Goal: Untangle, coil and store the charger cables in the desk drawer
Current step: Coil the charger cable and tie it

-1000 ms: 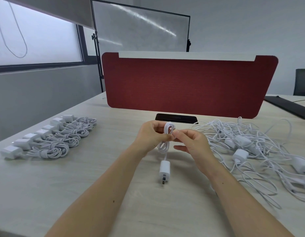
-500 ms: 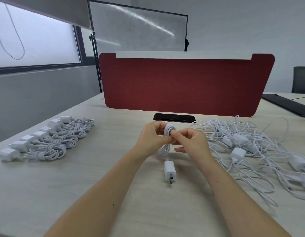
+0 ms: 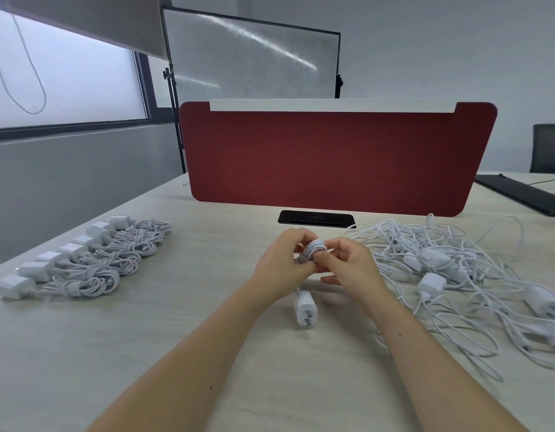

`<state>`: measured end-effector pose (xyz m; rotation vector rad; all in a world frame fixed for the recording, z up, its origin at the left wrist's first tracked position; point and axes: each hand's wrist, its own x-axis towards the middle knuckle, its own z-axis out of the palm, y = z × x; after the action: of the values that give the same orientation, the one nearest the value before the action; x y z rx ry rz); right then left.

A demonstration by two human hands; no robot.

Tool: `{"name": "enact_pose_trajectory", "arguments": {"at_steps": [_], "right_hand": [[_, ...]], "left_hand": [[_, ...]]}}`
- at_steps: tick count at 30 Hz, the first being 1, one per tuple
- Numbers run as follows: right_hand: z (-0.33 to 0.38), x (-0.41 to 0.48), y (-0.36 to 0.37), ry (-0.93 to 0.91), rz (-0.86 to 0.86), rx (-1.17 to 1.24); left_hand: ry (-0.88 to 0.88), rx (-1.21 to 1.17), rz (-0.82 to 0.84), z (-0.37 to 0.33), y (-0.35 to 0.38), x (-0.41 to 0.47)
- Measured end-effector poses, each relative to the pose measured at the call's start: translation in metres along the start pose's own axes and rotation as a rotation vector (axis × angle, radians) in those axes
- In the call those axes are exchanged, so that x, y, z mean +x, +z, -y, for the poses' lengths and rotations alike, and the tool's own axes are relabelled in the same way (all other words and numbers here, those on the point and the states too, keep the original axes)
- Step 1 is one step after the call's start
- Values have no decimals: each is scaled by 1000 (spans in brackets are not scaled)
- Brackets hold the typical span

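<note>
**Binding the coil, centre of frame**

Both hands meet above the pale wood-grain bench (image 3: 176,338). The left hand (image 3: 284,263) curls its fingers round a small coil of white charger cable (image 3: 313,246); the right hand (image 3: 351,269) pinches the same coil from the other side; the cable's white rectangular plug adapter (image 3: 304,310) sits just below, resting or dangling, I cannot tell which.

Done well, this step probably means one hand pinning the loops flat while the other draws the last wrap snug and tucks the end, so nothing springs loose.

No drawer is in view. A row of coiled white chargers (image 3: 92,260) lies at centre left; a tangled heap of white cables and adapters (image 3: 456,269) lies at centre right.
</note>
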<state>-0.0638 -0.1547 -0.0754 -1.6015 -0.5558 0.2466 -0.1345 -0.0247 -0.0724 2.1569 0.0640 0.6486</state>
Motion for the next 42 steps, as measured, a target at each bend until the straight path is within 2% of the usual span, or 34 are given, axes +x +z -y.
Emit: {"name": "enact_pose_trajectory", "arguments": {"at_steps": [4, 14, 18, 22, 29, 34, 37, 42], "right_hand": [[-2, 0, 1, 19, -15, -12], [-6, 2, 0, 129, -13, 27], [-8, 1, -1, 167, -42, 101], [-5, -1, 1, 173, -23, 173], [2, -3, 2, 175, -11, 221], [2, -5, 7, 196, 25, 256], [3, -6, 9, 201, 55, 177], [-4, -6, 5, 139, -13, 46]], "left_hand": [[32, 70, 54, 1, 2, -1], [62, 62, 176, 11, -3, 3], [89, 83, 186, 9, 1, 2], [106, 116, 122, 8, 1, 2], [87, 80, 79, 16, 6, 6], [6, 7, 74, 21, 6, 8], [-24, -77, 94, 17, 7, 6], [-91, -214, 119, 10, 11, 3]]}}
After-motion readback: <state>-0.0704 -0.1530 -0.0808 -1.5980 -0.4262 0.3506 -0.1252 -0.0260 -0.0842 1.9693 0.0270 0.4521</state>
